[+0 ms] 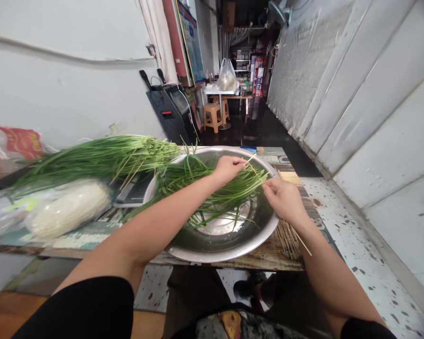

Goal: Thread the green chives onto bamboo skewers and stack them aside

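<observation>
A wide steel basin (229, 249) sits on a patterned table and holds a sheaf of green chives (198, 181) lying across it. My left hand (229, 168) is closed over the cut ends of the chives above the basin's far side. Just to its right, my right hand (284, 200) pinches the chive ends, with a thin bamboo skewer (300, 241) running back under the wrist. A second skewer tip pokes out beside my left fingers.
A pile of bamboo skewers (287, 230) lies on the table right of the basin. More chives (99, 157) and a bag of white enoki mushrooms (69, 209) lie to the left. Beyond are a dark corridor, an orange stool (213, 116) and a white wall at right.
</observation>
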`<state>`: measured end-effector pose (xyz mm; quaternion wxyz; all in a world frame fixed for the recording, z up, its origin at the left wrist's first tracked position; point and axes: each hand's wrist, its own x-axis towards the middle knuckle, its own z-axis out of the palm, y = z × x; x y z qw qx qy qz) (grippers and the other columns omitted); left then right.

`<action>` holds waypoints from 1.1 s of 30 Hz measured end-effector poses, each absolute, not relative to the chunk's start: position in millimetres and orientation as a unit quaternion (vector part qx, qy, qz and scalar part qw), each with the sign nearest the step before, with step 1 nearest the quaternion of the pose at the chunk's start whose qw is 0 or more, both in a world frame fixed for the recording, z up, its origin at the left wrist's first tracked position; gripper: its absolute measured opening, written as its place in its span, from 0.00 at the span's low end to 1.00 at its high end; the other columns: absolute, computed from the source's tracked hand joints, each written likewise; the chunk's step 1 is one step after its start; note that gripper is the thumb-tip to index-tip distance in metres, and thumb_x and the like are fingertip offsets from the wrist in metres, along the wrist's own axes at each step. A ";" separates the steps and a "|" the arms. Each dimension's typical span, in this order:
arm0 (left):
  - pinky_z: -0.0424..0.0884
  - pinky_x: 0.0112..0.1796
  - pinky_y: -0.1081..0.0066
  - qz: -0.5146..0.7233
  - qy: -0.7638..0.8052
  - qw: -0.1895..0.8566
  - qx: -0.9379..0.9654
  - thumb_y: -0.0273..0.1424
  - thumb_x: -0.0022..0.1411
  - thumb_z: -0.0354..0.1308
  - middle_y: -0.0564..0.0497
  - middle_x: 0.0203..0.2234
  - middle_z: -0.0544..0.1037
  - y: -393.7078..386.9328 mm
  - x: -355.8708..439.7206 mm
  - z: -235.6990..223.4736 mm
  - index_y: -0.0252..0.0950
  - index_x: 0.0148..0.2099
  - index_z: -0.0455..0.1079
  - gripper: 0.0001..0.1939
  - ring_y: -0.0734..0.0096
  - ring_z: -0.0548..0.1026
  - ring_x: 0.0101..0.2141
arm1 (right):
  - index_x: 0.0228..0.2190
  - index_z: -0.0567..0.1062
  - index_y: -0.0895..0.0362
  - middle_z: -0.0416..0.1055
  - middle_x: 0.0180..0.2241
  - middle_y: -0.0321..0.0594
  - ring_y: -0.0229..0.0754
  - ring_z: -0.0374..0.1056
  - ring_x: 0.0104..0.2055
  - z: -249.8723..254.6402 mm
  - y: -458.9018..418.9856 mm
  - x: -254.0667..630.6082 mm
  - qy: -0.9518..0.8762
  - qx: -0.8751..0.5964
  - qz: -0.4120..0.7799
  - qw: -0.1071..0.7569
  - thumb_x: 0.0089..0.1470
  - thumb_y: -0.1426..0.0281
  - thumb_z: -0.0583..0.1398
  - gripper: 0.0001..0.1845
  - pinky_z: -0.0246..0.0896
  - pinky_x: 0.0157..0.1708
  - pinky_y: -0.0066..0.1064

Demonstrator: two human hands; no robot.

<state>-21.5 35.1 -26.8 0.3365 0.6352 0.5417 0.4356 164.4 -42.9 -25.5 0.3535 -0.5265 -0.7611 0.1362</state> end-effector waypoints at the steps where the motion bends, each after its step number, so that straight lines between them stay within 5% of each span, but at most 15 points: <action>1: 0.68 0.39 0.71 0.434 0.543 0.338 0.634 0.28 0.51 0.59 0.48 0.28 0.80 34.5 -21.0 -26.1 0.31 0.37 0.78 0.12 0.70 0.74 0.30 | 0.28 0.76 0.57 0.74 0.23 0.37 0.40 0.67 0.25 -25.6 -42.7 164.4 -0.761 -0.526 0.137 0.354 0.53 0.66 0.53 0.13 0.55 0.27 0.30; 33: 0.68 0.39 0.69 0.470 0.565 0.345 0.583 0.27 0.46 0.62 0.46 0.28 0.81 38.0 -28.7 -28.3 0.31 0.35 0.79 0.11 0.69 0.74 0.30 | 0.28 0.76 0.57 0.73 0.22 0.36 0.40 0.67 0.25 -26.8 -42.6 164.8 -0.761 -0.529 0.124 0.354 0.52 0.66 0.53 0.13 0.56 0.27 0.29</action>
